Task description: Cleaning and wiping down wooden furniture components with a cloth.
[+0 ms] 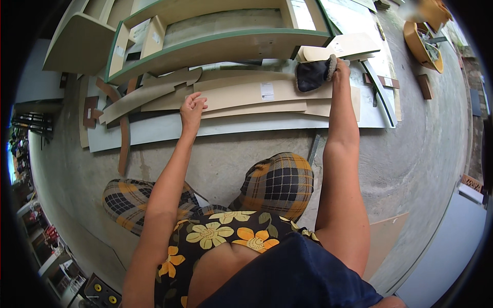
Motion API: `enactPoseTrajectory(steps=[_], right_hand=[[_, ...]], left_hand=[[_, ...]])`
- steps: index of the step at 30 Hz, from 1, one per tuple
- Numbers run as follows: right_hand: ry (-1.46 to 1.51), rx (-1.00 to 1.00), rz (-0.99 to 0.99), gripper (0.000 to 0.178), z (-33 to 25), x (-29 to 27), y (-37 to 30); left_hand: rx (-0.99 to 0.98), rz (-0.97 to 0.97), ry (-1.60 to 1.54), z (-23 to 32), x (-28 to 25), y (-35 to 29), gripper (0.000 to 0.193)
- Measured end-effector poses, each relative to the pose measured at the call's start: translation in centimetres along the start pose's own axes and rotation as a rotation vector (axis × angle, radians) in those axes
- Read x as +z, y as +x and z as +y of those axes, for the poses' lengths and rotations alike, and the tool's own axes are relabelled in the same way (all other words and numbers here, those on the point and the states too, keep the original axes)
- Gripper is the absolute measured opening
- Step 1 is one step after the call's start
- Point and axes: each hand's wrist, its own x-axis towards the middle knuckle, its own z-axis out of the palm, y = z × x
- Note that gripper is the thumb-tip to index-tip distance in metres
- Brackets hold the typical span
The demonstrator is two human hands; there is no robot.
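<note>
Right hand [341, 71], upper right of centre: grip closed on a dark cloth piece [311, 76] with a fuzzy grey edge. The cloth lies over the right part of the pale panels [231, 96], hiding what's under it.

Left hand [192, 109], left of centre at the panels' near edge: fingers half bent, slightly apart. Can't tell if that grip pinches anything.

Panels overlap in a loose stack, white label [267, 91] on the top one, all on a large pale sheet [231, 126] on the concrete floor [390, 169].

Obstructions: green-edged frame [221, 49] fills the top centre and blocks the view of the stack's far side. At left, a notched panel [149, 97] lies at a slant; a brown strip [124, 146] sticks out past the sheet's near edge. Dark curved strip [379, 93] sits at the sheet's right end. Plaid-covered knee [280, 179] between the forearms, below the sheet.

Upper right, on the floor: orange-yellow bowl-shaped container [411, 37] with bits inside, brown block [425, 86] just below it.
</note>
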Motion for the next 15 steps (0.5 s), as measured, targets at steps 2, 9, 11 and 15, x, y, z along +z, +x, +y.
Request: enactPoseTrajectory(steps=[2,9,11,15], right_hand=[[-0.028,-0.040,-0.057,0.012,-3.7,-2.2,2.5],[-0.336,-0.267,0.012,0.046,-6.8,-5.7,-1.3],[-0.451,-0.362,-0.006,0.043,-6.1,-5.6,-5.5],[-0.462,-0.641,-0.092,0.040,-6.8,-7.1,-13.2]], left_hand=[[0.039,0.064,-0.001,-1.2,0.7,1.6,0.035],[0.024,0.246,0.460,-4.7,-1.4,2.4,0.032],[-0.050,0.236,0.524,-5.5,-2.6,2.0,0.035],[-0.150,0.224,0.430,-8.4,-4.0,3.4,0.044]])
